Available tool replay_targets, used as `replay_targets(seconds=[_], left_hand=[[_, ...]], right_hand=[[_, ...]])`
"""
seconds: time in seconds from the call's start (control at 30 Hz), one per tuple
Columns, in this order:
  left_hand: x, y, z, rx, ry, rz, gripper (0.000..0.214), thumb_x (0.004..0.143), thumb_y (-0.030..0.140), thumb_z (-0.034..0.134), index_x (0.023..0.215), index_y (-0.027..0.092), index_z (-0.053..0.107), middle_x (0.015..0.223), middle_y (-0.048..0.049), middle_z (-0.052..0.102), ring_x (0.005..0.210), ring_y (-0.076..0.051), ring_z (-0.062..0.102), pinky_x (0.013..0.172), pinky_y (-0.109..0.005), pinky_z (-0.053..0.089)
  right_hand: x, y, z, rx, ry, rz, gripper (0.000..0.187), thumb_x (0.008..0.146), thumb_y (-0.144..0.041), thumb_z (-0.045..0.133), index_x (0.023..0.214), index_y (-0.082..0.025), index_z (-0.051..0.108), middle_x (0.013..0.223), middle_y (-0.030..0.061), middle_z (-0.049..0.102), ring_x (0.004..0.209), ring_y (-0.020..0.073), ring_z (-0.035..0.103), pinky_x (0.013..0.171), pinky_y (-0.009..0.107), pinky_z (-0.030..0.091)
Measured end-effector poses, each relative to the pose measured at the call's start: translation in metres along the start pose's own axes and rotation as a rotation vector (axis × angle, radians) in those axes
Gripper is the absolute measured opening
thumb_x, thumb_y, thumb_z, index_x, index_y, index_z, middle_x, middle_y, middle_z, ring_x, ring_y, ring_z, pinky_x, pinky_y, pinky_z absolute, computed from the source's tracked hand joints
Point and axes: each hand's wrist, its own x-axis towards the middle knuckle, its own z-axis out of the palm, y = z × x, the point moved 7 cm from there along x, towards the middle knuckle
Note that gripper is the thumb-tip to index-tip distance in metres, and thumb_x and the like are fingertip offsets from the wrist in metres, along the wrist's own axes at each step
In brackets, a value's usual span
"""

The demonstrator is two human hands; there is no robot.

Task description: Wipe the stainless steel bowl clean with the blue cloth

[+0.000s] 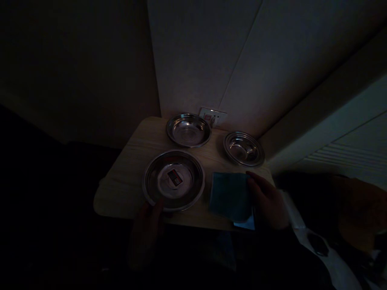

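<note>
The scene is very dim. A round stainless steel plate (193, 161) with a dark label (175, 177) on its bottom lies at the front of the small table. My left hand (148, 219) grips the plate's near rim, thumb over the inside edge and fingers below. To the right of the plate, my right hand (267, 199) pinches the edge of a folded teal cloth (229, 195). The cloth is beside the plate, apart from it. Under its lower right corner shows a light blue flat piece (246, 222), which I cannot make out.
On the pale wooden table (121, 189) stand another steel plate (189, 131) at the back and stacked steel bowls (243, 149) at the right. Behind them, a wall socket (213, 117) is set in the wall. A white slatted panel (341, 149) rises at the right.
</note>
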Motion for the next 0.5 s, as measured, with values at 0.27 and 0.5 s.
replay_targets(seconds=[0.27,0.5], left_hand=[[-0.006,0.003,-0.002,0.049,0.056,0.059,0.040,0.074,0.057,0.048,0.063,0.019,0.048,0.044,0.0062,0.044,0.042,-0.009,0.042,0.043,-0.021,0.034],[-0.013,0.006,0.005,-0.012,0.044,0.077,0.030,0.075,0.049,0.050,0.079,0.019,0.052,0.044,0.0081,0.045,0.040,-0.009,0.041,0.041,-0.020,0.032]], right_hand=[[-0.045,-0.052,0.029,-0.110,0.045,-0.496,0.019,0.081,-0.029,0.054,0.095,-0.020,0.063,0.089,0.0059,0.066,0.081,0.0191,0.062,0.070,0.031,0.051],[-0.088,-0.064,0.089,-0.197,-0.332,-0.872,0.019,0.085,-0.016,0.050,0.101,-0.020,0.059,0.105,0.0088,0.060,0.097,0.0175,0.058,0.081,0.029,0.050]])
